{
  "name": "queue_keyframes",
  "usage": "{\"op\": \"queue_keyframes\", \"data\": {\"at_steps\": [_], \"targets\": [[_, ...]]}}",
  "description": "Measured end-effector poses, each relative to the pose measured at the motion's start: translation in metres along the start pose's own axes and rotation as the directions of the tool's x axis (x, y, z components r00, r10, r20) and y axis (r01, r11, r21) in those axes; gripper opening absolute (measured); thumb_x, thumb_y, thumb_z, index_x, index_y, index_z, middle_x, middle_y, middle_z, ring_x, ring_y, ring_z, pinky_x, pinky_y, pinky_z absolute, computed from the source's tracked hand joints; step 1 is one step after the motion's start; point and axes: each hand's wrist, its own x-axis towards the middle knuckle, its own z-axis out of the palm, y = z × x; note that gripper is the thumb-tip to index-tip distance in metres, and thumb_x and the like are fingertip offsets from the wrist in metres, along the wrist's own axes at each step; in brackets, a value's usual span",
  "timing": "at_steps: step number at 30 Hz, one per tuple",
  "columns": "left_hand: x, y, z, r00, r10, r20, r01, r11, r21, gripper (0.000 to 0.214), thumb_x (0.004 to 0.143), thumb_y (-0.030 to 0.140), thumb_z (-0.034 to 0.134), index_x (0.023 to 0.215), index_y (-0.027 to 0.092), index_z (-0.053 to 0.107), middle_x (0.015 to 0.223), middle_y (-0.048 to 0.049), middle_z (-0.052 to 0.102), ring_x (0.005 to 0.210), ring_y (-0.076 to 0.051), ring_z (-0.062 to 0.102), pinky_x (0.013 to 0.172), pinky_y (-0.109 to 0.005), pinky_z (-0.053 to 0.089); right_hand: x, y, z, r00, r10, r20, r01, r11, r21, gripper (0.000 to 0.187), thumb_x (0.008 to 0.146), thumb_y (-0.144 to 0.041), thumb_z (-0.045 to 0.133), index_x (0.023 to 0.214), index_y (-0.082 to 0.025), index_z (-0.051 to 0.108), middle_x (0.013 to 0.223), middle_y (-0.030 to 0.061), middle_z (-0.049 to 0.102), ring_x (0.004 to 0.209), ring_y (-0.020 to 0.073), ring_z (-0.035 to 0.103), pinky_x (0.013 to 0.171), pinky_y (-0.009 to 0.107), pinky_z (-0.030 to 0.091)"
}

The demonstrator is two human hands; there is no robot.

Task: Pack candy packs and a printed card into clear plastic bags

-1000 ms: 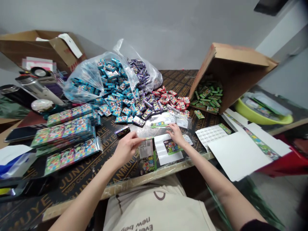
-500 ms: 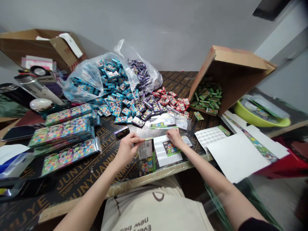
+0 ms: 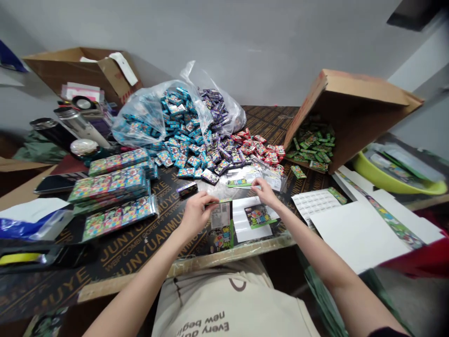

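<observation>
My left hand (image 3: pixel 196 214) is closed, thumb and fingers pinching the upper edge of a flat printed packaging card (image 3: pixel 220 238). This card is black with a green edge and a grey panel. My right hand (image 3: pixel 265 193) has its fingertips pinched together just above a white sheet; whether anything is between them cannot be made out. Under its wrist a black-and-green printed card (image 3: pixel 257 216) lies on the white sheet (image 3: pixel 242 233). Beyond the right fingertips are clear-wrapped printed cards (image 3: pixel 242 178). A small dark box (image 3: pixel 187 189) lies beyond my left hand.
Small blue boxes (image 3: pixel 175 131), purple boxes (image 3: pixel 217 107) and red boxes (image 3: pixel 259 147) are heaped behind. Green ones lie in a tipped carton (image 3: pixel 365 107). Wrapped multipacks (image 3: pixel 108 187) are stacked left. White sheets (image 3: pixel 351 234) and a yellow basin (image 3: pixel 400 182) are right.
My right hand has lifted off the printed card and shifted slightly up, its fingertips now pinched. My left hand still grips the packaging card's edge. The whole view has swung slightly left.
</observation>
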Motion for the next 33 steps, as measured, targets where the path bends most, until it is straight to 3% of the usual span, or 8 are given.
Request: {"op": "queue_keyframes", "data": {"at_steps": [3, 6, 11, 20, 24, 27, 30, 33], "targets": [[-0.001, -0.002, 0.001, 0.999, -0.005, -0.053, 0.004, 1.000, -0.014, 0.006, 0.074, 0.018, 0.057, 0.072, 0.017, 0.062, 0.069, -0.0026, 0.059, 0.067, -0.015, 0.055, 0.064, -0.026, 0.042, 0.003, -0.052, -0.006, 0.994, -0.111, -0.016, 0.112, 0.959, 0.262, 0.008, 0.076, -0.024, 0.049, 0.073, -0.018, 0.051, 0.074, 0.0006, 0.055, 0.073, 0.0142, 0.051, 0.070, 0.027, 0.037], [-0.003, -0.003, 0.000, 0.997, -0.013, -0.082, 0.012, 1.000, -0.010, 0.006, 0.072, 0.018, 0.059, 0.066, 0.016, 0.060, 0.067, -0.0029, 0.060, 0.065, -0.015, 0.056, 0.063, -0.026, 0.042, -0.001, -0.102, -0.011, 0.966, -0.244, 0.085, 0.159, 0.822, 0.547, 0.014, 0.072, -0.023, 0.056, 0.086, -0.019, 0.054, 0.071, -0.0017, 0.055, 0.068, 0.0128, 0.051, 0.067, 0.026, 0.039], [-0.004, 0.001, -0.003, 0.995, 0.007, -0.097, -0.008, 1.000, -0.001, 0.004, 0.068, 0.013, 0.056, 0.067, 0.016, 0.059, 0.067, -0.0022, 0.059, 0.064, -0.014, 0.055, 0.062, -0.025, 0.042, -0.004, -0.137, -0.005, 0.887, -0.359, 0.292, 0.137, 0.806, 0.576, 0.038, 0.071, -0.019, 0.058, 0.107, -0.020, 0.046, 0.067, -0.0048, 0.050, 0.063, 0.0107, 0.048, 0.063, 0.024, 0.038], [-0.005, 0.002, 0.006, 0.985, -0.026, -0.171, 0.033, 0.999, 0.038, 0.015, 0.070, 0.024, 0.061, 0.059, 0.016, 0.054, 0.062, -0.0006, 0.056, 0.060, -0.013, 0.053, 0.058, -0.024, 0.039, 0.003, -0.130, 0.015, 0.884, -0.310, 0.350, 0.084, 0.841, 0.534, 0.037, 0.066, -0.012, 0.057, 0.100, -0.020, 0.046, 0.061, -0.0072, 0.047, 0.058, 0.0093, 0.046, 0.057, 0.021, 0.035], [-0.006, 0.001, 0.012, 0.993, -0.004, -0.122, 0.016, 0.995, 0.099, 0.007, 0.075, 0.022, 0.057, 0.073, 0.016, 0.058, 0.069, -0.0009, 0.055, 0.064, -0.013, 0.052, 0.060, -0.024, 0.039, -0.002, -0.130, 0.031, 0.935, -0.103, 0.339, -0.154, 0.745, 0.649, 0.045, 0.059, -0.010, 0.059, 0.100, -0.022, 0.044, 0.060, -0.0086, 0.043, 0.054, 0.0081, 0.043, 0.052, 0.019, 0.033], [-0.007, 0.000, 0.011, 0.997, 0.076, -0.032, -0.068, 0.977, 0.201, 0.017, 0.082, 0.023, 0.048, 0.091, 0.019, 0.062, 0.074, -0.0019, 0.051, 0.067, -0.013, 0.050, 0.061, -0.024, 0.039, 0.003, -0.118, 0.043, 0.927, 0.072, 0.367, -0.322, 0.652, 0.686, 0.047, 0.060, -0.012, 0.055, 0.105, -0.023, 0.043, 0.064, -0.0075, 0.044, 0.055, 0.0081, 0.043, 0.054, 0.020, 0.035], [-0.012, -0.009, -0.002, 0.997, 0.072, -0.002, -0.068, 0.952, 0.299, 0.025, 0.085, 0.027, 0.043, 0.097, 0.021, 0.063, 0.074, -0.0026, 0.049, 0.066, -0.013, 0.050, 0.062, -0.024, 0.040, 0.014, -0.082, 0.037, 0.969, 0.153, 0.196, -0.240, 0.778, 0.580, 0.043, 0.069, -0.020, 0.053, 0.110, -0.023, 0.044, 0.079, -0.0021, 0.051, 0.065, 0.0105, 0.048, 0.063, 0.024, 0.039], [-0.021, -0.027, -0.019, 1.000, -0.001, 0.002, 0.000, 0.901, 0.433, 0.032, 0.083, 0.037, 0.045, 0.107, 0.019, 0.058, 0.087, -0.0070, 0.053, 0.079, -0.018, 0.053, 0.072, -0.031, 0.044, 0.020, -0.026, 0.015, 0.992, 0.118, -0.044, -0.111, 0.986, 0.126, 0.028, 0.074, -0.027, 0.054, 0.101, -0.020, 0.056, 0.094, 0.0046, 0.054, 0.085, 0.0164, 0.049, 0.076, 0.029, 0.038]]}}
